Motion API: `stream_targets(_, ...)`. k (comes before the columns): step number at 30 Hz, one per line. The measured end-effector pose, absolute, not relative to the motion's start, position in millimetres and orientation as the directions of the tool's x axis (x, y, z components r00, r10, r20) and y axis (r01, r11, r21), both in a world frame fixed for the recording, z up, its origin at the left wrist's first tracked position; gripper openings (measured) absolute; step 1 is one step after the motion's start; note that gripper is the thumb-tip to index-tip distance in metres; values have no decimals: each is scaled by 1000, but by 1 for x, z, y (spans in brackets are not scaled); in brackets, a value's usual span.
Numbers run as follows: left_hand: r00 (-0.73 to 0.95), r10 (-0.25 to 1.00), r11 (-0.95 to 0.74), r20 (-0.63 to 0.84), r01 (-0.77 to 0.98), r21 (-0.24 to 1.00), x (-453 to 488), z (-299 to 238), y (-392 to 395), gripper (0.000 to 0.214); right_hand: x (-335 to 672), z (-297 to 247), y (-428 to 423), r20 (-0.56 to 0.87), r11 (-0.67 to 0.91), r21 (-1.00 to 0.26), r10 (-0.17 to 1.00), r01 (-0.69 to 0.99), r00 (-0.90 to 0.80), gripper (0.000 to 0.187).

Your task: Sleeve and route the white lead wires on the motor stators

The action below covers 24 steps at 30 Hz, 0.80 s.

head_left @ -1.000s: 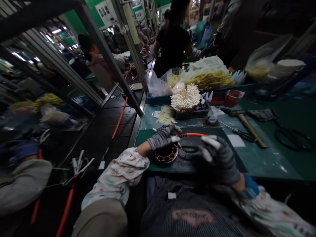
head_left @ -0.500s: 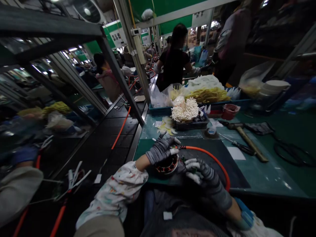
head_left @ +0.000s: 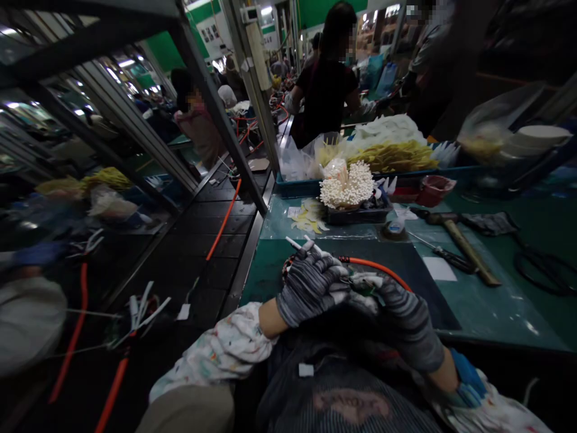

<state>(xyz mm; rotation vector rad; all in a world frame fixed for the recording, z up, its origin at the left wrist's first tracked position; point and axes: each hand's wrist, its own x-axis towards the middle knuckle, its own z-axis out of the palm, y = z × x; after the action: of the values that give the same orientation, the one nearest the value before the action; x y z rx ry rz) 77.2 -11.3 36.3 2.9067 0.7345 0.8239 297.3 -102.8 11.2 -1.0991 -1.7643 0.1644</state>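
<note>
My left hand, in a grey striped glove, is curled over a round motor stator that it almost fully hides on the dark mat. My right hand, gloved the same way, is closed beside it, its fingertips meeting the left hand's at the stator's leads. An orange cable arcs out from between the hands to the right. Thin white sleeves stick up behind the left fingers.
A tray of white tubes and yellow strips stands behind the mat. A hammer, a red cup, black scissors and a tape roll lie at right. A dark conveyor runs at left; other people work beyond.
Both hands have drawn nearer to me and closed together over the stator, which showed beside the left hand before. The orange cable loop has moved in with them.
</note>
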Motion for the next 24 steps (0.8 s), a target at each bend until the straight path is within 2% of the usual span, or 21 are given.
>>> stream_targets(2, 752, 451, -882, 480, 457, 113, 81, 35, -13, 28, 299, 10, -104, 669, 553, -584, 742, 594, -33, 38)
stream_targets(5, 725, 426, -874, 541, 484, 39, 86, 31, -14, 25, 291, 11, -99, 628, 480, -679, 772, 556, 100, 29)
stream_targets(9, 640, 336, -828, 691, 550, -107, 92, 19, -18, 23, 265, 9, -80, 481, 396, -875, 770, 279, 419, 17)
stream_targets(12, 624, 338, -798, 705, 587, -137, 88, 14, -25, 29, 248, 4, -70, 448, 408, -892, 733, 196, 513, 16)
stream_targets(17, 686, 402, -821, 606, 564, -93, 64, 12, -34, 40, 233, -8, -59, 558, 546, -821, 706, 168, 436, 4)
stream_targets(20, 722, 402, -836, 563, 540, -94, 48, 14, -31, 44, 223, -14, -44, 654, 655, -743, 665, 141, 359, 5)
stream_targets(22, 761, 369, -870, 534, 485, -89, 34, 19, -27, 46, 219, -17, -34, 690, 689, -712, 654, 131, 309, 9)
stream_targets(24, 803, 279, -936, 526, 351, -40, 15, 27, -20, 51, 218, -19, -29, 729, 726, -678, 643, 117, 237, 16)
